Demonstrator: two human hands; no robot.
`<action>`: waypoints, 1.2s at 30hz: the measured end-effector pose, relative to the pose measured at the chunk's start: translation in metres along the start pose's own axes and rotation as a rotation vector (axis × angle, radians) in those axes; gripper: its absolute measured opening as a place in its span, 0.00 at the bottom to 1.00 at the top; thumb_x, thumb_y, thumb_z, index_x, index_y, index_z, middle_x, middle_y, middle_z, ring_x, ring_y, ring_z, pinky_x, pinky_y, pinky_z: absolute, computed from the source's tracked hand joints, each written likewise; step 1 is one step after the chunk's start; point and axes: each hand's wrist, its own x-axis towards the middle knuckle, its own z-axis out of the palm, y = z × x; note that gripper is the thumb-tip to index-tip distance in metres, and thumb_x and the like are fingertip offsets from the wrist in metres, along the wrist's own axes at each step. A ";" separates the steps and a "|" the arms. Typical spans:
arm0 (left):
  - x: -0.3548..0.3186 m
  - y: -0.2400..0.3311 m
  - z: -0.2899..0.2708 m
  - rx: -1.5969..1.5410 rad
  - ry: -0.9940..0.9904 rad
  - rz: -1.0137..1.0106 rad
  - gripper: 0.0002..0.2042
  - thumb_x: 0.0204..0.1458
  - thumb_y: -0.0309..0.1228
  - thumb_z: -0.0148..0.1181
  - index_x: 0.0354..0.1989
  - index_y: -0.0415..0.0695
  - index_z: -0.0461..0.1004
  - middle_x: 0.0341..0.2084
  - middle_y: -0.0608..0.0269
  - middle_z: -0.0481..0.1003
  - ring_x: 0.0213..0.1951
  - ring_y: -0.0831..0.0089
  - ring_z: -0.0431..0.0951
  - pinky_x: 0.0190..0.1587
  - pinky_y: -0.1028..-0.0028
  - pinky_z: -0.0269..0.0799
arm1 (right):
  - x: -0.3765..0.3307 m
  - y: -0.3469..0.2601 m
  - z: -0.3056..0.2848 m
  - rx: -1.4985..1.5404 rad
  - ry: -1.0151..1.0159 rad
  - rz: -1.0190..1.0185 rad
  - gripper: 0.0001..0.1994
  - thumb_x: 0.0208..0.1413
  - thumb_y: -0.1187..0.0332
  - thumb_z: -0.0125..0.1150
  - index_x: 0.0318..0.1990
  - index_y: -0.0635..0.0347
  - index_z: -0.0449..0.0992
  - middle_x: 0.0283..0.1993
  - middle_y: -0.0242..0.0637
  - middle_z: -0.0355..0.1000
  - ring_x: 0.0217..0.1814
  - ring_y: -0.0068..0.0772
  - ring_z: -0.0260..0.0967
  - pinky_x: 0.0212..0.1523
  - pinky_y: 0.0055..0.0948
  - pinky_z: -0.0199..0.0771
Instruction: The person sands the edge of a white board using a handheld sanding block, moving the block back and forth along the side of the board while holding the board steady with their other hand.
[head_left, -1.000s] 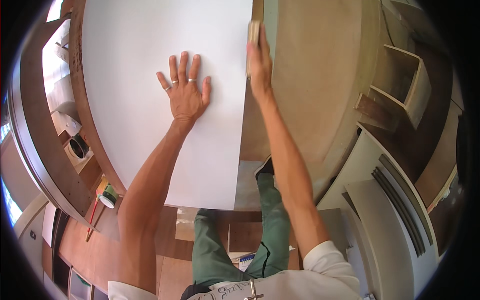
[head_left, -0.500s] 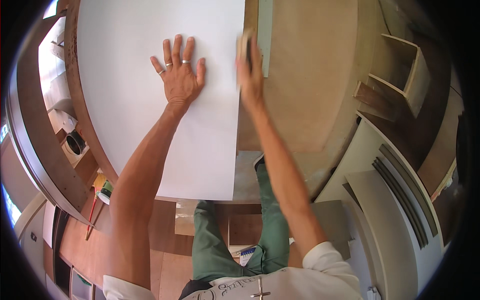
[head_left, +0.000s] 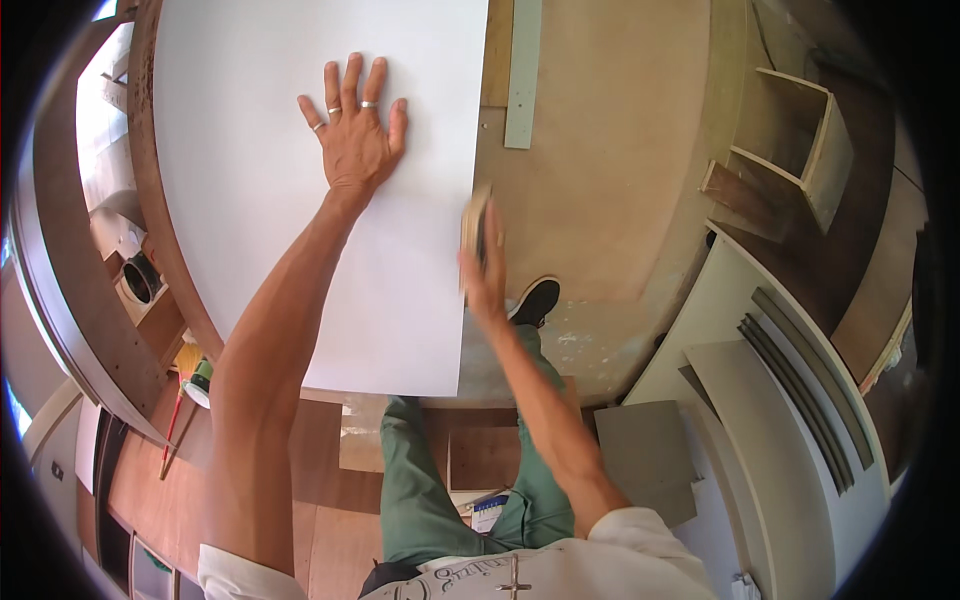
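Observation:
A large white panel [head_left: 400, 280] lies flat with its long right edge running away from me. My left hand [head_left: 356, 148] rests on its upper part, palm down, fingers spread and holding nothing. Along the panel's right edge my right hand [head_left: 488, 285] grips a sanding block [head_left: 474, 222], tan with a dark layer and somewhat blurred by motion. The block stands against that edge, well nearer to me than the left hand. My right fingers are wrapped round its right side, so part of it is hidden.
A pale green strip [head_left: 524, 80] lies on the brown board [head_left: 620, 150] right of the panel. Farther right are an open wooden box [head_left: 790, 130] and a grey panel with dark strips [head_left: 790, 380]. A red-handled brush [head_left: 178, 420] lies at lower left. My shoe [head_left: 537, 302] shows below the board.
My right hand has slid toward me along the panel's edge with the sanding block. The left hand stays flat on the panel, and my right shoe now shows more fully.

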 end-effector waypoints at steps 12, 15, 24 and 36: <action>-0.001 0.000 0.002 0.031 0.035 0.015 0.30 0.69 0.51 0.46 0.78 0.59 0.58 0.78 0.63 0.53 0.81 0.54 0.43 0.76 0.31 0.30 | -0.030 0.005 -0.001 0.020 0.005 0.028 0.37 0.68 0.65 0.54 0.80 0.66 0.49 0.83 0.54 0.46 0.86 0.49 0.40 0.82 0.40 0.41; 0.002 -0.001 0.003 0.045 0.024 0.012 0.30 0.69 0.51 0.45 0.78 0.60 0.58 0.79 0.64 0.53 0.81 0.55 0.43 0.76 0.32 0.30 | -0.022 0.011 0.001 -0.010 0.039 0.031 0.38 0.64 0.66 0.60 0.79 0.62 0.54 0.82 0.63 0.42 0.81 0.56 0.51 0.74 0.46 0.60; -0.001 0.000 0.001 0.027 0.024 0.000 0.30 0.69 0.51 0.46 0.78 0.61 0.58 0.79 0.65 0.53 0.81 0.56 0.42 0.77 0.33 0.29 | -0.037 0.013 0.002 0.013 0.030 -0.147 0.40 0.65 0.62 0.57 0.81 0.65 0.48 0.84 0.53 0.45 0.86 0.50 0.40 0.81 0.44 0.43; 0.000 0.000 0.001 0.048 0.015 -0.001 0.30 0.69 0.51 0.46 0.78 0.62 0.57 0.79 0.65 0.52 0.81 0.58 0.42 0.77 0.34 0.29 | -0.034 0.006 0.003 0.041 0.028 -0.163 0.40 0.65 0.64 0.56 0.80 0.69 0.48 0.83 0.58 0.44 0.85 0.55 0.41 0.81 0.46 0.42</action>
